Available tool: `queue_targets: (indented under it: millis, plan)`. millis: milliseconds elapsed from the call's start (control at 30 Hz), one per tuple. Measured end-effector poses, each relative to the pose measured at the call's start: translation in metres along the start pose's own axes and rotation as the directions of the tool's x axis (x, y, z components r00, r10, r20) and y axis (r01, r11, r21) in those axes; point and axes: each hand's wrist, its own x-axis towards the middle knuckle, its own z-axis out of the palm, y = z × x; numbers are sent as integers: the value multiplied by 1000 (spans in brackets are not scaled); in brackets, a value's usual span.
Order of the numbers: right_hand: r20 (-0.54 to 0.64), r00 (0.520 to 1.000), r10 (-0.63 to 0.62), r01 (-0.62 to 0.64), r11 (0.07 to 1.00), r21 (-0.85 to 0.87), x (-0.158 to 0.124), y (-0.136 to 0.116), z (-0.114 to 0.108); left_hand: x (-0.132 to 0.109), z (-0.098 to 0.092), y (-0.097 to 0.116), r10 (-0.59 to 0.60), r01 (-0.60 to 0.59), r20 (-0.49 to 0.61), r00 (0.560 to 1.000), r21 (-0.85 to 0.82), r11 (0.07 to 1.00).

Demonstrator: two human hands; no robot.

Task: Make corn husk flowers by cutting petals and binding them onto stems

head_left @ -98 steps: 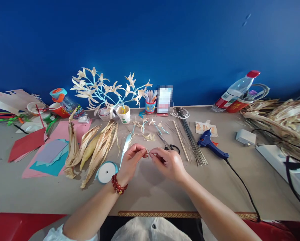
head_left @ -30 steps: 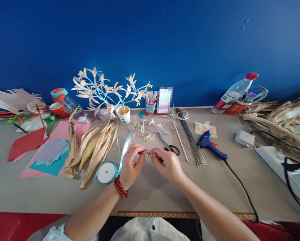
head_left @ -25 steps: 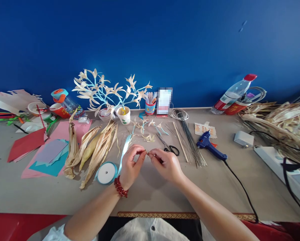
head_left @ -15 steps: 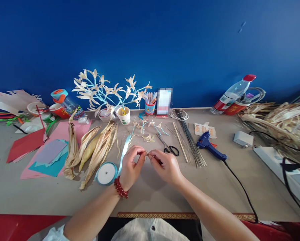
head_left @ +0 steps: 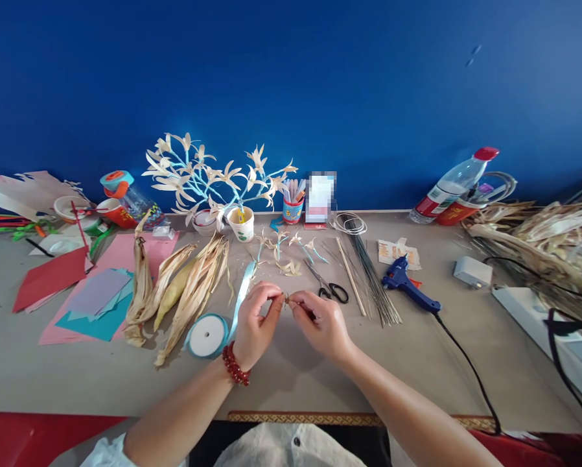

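Note:
Fingertip to fingertip above the table, my left hand and my right hand both pinch one tiny brownish piece, too small to name. A beaded red bracelet circles my left wrist. Beside that hand lies a roll of light blue ribbon, its loose end stretching away behind the hand. Black-handled scissors rest just beyond my right hand. Several small husk flowers on blue stems lie past my fingertips.
Corn husks and coloured paper lie left. Husk-flower branches stand in a paper cup. To the right are thin wires, a wooden stick, a blue glue gun with its cord, a tilted bottle and a power strip.
Both hands keep the same pinch at nearly the same spot. The whole view has shifted very slightly; the things on the table lie as before.

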Motion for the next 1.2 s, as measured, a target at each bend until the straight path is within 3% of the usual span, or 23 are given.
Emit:
queue_targets:
  millis: [333,533,833,1000,1200]
  plan:
    - [4,1000,-28,28,1000,-7,0,1,1,-2,7,0,-229,226,22,973,-273,935]
    - [0,1000,-8,8,1000,-15,-1,0,4,-1,7,1,-266,264,38,963,-319,911]
    - [-14,999,-36,33,986,-163,4,1,7,-7,-3,-23,-337,333,28,941,-244,911]
    - [24,997,-76,79,985,-153,9,0,-3,-5,-6,-32,-326,333,68,943,-120,935]
    - [19,999,-45,48,967,-252,12,3,-2,1,-7,-40,-303,296,110,947,73,952]
